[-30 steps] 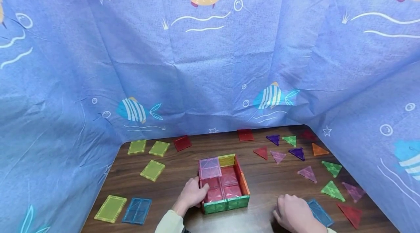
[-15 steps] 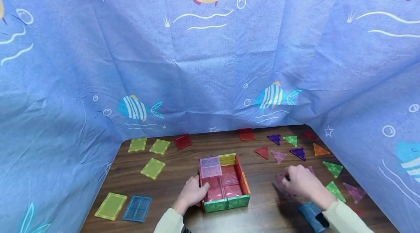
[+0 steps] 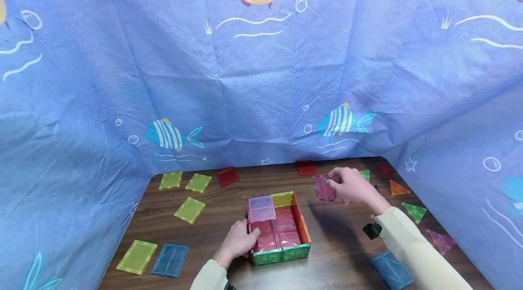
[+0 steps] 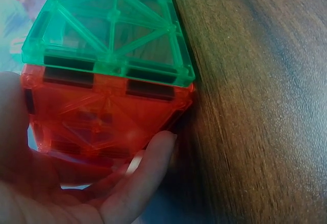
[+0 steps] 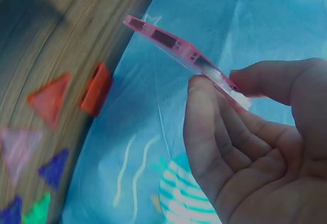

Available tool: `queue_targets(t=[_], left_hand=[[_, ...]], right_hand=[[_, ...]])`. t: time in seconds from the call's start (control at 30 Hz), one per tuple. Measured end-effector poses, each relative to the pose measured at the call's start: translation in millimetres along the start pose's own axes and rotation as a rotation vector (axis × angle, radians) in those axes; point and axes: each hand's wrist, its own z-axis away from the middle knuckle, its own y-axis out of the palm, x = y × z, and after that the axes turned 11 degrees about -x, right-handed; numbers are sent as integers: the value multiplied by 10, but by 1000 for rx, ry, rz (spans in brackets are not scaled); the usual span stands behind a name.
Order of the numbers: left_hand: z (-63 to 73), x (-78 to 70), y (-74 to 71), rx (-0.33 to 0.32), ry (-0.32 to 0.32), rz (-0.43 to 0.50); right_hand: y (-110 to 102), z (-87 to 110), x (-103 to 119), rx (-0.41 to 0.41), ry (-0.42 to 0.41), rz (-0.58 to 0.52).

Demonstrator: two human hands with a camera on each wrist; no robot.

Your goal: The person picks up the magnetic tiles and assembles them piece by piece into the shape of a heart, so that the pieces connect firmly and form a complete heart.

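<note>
An open box of magnetic tiles [image 3: 282, 253] has a green front wall, red and orange right side, yellow back piece and red floor. A light purple square tile [image 3: 262, 208] lies across its back-left corner. My left hand [image 3: 239, 239] grips the box's left wall, thumb over the top edge. Close up in the left wrist view, the fingers [image 4: 153, 173] touch a red tile [image 4: 97, 114] joined to a green tile [image 4: 112, 29]. My right hand [image 3: 354, 184] holds a pink magnetic tile [image 3: 324, 188] in the air behind and right of the box, pinched between thumb and fingers [image 5: 199, 116].
Yellow tiles [image 3: 189, 210] and a blue tile [image 3: 169, 259] lie on the left of the wooden table. Red squares [image 3: 228, 177] lie near the back. Triangles [image 3: 413, 211] and another blue tile [image 3: 392, 270] are on the right. A blue fish-print cloth [image 3: 261, 76] surrounds the table.
My right hand has risen from the front right and moved to the back with the pink tile, now plainly visible in its fingers. My left hand stays on the box.
</note>
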Motion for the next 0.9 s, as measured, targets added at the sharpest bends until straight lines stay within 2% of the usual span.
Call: queue_targets(t=[0.37, 0.53, 0.7, 0.9], left_hand=[[24, -8, -26, -4, -18, -7], [16, -8, -20, -15, -16, -3], [19, -10, -12, -21, 5, 7], [15, 0, -4, -22, 1, 0]], right_hand=[[290, -346, 250, 94, 81, -251], [406, -420, 278, 141, 92, -347], [495, -454, 294, 203, 142, -484], [595, -469, 338, 232, 145, -490]])
